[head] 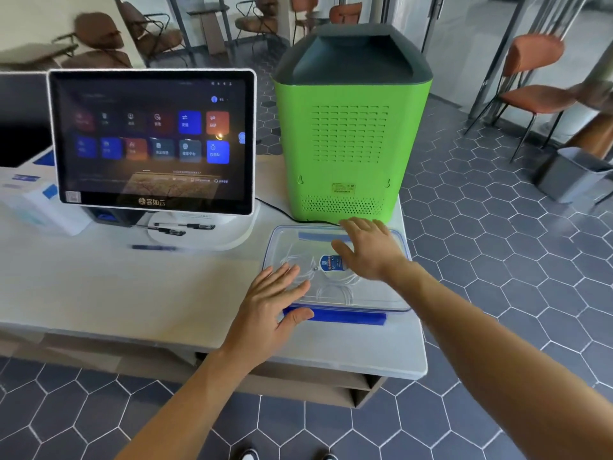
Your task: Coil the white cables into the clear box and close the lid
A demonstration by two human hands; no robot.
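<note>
A clear box (381, 298) with its lid on lies on the white table, near the right front corner. White cables (335, 287) show coiled inside through the lid, under a round blue label (331, 262). A blue latch (345, 316) runs along the box's near edge, and another blue latch (318, 236) lies at the far edge. My left hand (272, 300) rests flat on the lid's near left corner, thumb on the near latch. My right hand (368, 249) lies flat, fingers spread, on the lid's far right part.
A green and dark grey machine (348, 127) stands just behind the box, its black cord (282, 210) running left. A touchscreen terminal (152, 141) stands at the left, pens (179, 229) on its base. The table edge (421, 343) is close at the right. Chairs and a grey bin (570, 174) stand on the tiled floor.
</note>
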